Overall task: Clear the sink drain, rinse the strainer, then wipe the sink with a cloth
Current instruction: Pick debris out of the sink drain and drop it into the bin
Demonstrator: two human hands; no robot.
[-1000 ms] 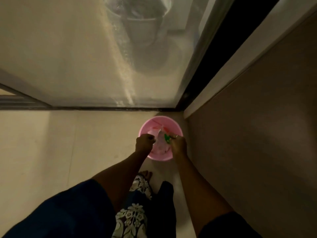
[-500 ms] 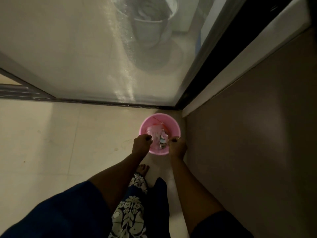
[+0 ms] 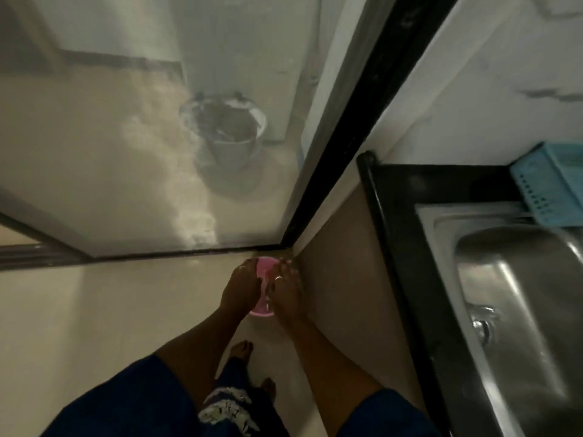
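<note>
The sink (image 3: pixel 520 279), a stainless steel basin set in a black countertop (image 3: pixel 397 247), fills the right edge of the view, well apart from both hands and touched by neither. In its floor sits a round shiny fitting (image 3: pixel 482 326), too blurred to read further. A large frosted glass door (image 3: pixel 94 152) in a dark frame takes up the upper left, and below it lies a pale tiled floor (image 3: pixel 110 310). A plain brown cabinet front (image 3: pixel 340 294) drops from the countertop to the floor. Behind the glass stands a grey round bucket (image 3: pixel 227 134), seen only hazily. A light blue perforated plastic basket (image 3: pixel 549 181) rests at the far edge of the sink, against the white wall. The person's arms come down from dark blue sleeves (image 3: pixel 126 398) toward the corner where the door meets the cabinet. There a small pink round plastic bucket (image 3: pixel 263 269) stands on the floor, showing between the two hands. The left hand (image 3: pixel 241 290) lies over its left side and the right hand (image 3: pixel 285 290) over its right side, the two close together with fingers reaching forward over the rim. Motion blur hides whether either hand grips or pinches anything. Something pale shows between them, too smeared to name. Two bare feet (image 3: pixel 241 350) stand just behind the bucket. A thin ring (image 3: pixel 278 278) glints on the right hand.
</note>
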